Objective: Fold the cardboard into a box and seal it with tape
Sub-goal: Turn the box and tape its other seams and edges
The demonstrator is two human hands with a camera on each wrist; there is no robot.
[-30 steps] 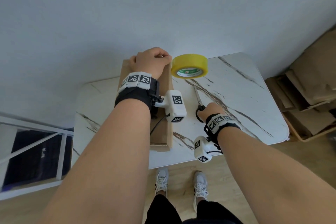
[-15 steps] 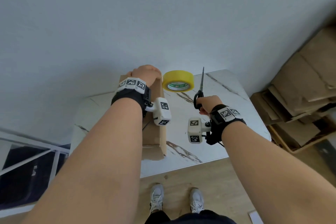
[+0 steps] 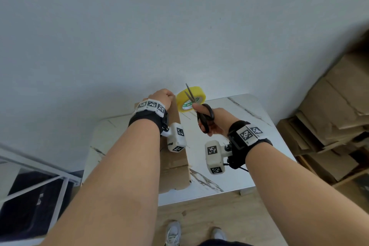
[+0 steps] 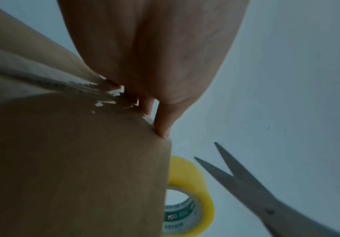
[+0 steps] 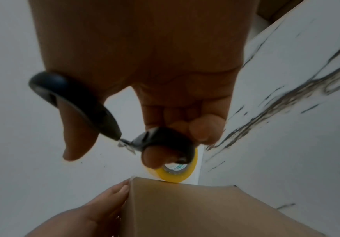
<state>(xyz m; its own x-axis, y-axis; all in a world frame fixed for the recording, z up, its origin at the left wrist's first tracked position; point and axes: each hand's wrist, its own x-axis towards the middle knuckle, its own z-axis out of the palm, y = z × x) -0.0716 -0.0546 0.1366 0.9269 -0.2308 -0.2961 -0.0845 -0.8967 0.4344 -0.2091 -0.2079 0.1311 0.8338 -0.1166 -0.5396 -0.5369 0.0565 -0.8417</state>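
Note:
A brown cardboard box [image 3: 174,159] stands on the left part of the marble table [image 3: 249,126]. My left hand [image 3: 163,98] grips its far top corner, fingers [image 4: 163,123] curled over the edge. My right hand [image 3: 218,122] holds black-handled scissors [image 3: 203,117] in the air, thumb and fingers through the loops [image 5: 169,141]. The blades [image 4: 242,181] are parted and point toward the far corner of the box [image 4: 74,160]. A yellow tape roll [image 3: 190,99] lies on the table behind the blades, next to the box [image 5: 185,208].
Flattened cardboard sheets [image 3: 329,116] are stacked on the floor to the right of the table. A white metal frame [image 3: 40,175] stands at the left. A plain wall rises right behind the table. My shoes [image 3: 173,233] are below the table's front edge.
My right hand picked the scissors up off the table, lifted them, and moved them left toward the tape roll and box corner, with the blades now parted. My left hand stayed on the box.

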